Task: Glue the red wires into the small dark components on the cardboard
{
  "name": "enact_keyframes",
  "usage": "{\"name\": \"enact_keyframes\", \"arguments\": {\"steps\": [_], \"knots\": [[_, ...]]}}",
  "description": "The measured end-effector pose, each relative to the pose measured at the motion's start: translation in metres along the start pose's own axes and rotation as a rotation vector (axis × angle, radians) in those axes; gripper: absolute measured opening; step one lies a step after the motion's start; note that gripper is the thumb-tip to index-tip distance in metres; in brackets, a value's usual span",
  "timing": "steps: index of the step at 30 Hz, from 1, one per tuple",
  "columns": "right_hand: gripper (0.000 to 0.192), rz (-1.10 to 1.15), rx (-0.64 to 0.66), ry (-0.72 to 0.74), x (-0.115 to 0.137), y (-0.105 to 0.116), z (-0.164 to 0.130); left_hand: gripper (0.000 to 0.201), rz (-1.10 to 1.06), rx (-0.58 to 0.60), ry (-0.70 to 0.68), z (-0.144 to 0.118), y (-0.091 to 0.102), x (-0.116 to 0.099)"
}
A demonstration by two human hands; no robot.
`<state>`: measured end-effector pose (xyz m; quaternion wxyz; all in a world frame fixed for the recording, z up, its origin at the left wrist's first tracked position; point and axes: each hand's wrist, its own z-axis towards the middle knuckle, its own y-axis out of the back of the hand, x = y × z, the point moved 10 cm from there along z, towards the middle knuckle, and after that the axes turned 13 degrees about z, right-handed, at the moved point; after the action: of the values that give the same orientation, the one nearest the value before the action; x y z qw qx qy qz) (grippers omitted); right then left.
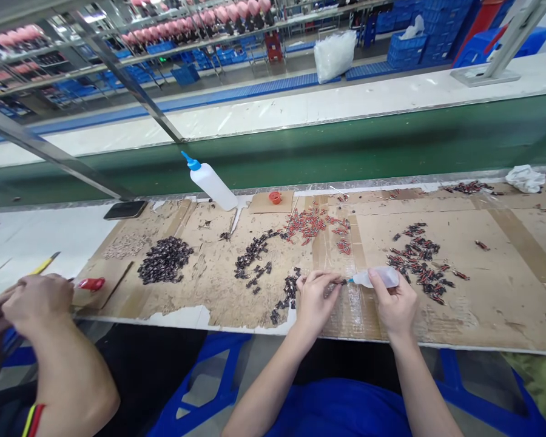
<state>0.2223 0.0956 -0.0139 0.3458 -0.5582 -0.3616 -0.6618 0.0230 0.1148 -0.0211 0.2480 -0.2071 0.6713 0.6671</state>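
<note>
My right hand (398, 301) is closed around a small translucent squeeze bottle (382, 277) tilted on its side, its thin blue tip pointing left. At that tip, my left hand (316, 298) pinches a small black part (344, 281) between thumb and fingers; most of it is covered. A cluster of black parts (292, 285) lies just left of my left hand. Beyond my hands is a pile of red parts (307, 223). To the right of the bottle spreads a heap of mixed black and red parts (418, 258).
A large white bottle (213, 185) with a blue nozzle stands tilted in view near a red cap (275, 197). A co-worker's hands (36, 300) are at the left, beside a heap of black parts (166, 260). A phone-like dark slab (125, 210) lies behind.
</note>
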Motion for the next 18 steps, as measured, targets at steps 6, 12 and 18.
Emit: {"name": "enact_keyframes", "arguments": {"steps": [6, 12, 18], "knots": [[0.039, 0.024, 0.011, -0.005, 0.0005, -0.0006, -0.0002, 0.021, 0.009, 0.006, 0.014, -0.0004, 0.001, -0.0007], [0.037, 0.077, 0.001, -0.014, 0.0016, -0.0011, 0.0004, 0.02, 0.018, 0.006, 0.009, -0.0002, 0.0003, -0.0002], [0.033, 0.115, -0.077, -0.016, -0.0011, 0.0073, 0.0017, 0.021, 0.021, -0.004, 0.005, 0.0003, 0.0005, -0.0002]]}}
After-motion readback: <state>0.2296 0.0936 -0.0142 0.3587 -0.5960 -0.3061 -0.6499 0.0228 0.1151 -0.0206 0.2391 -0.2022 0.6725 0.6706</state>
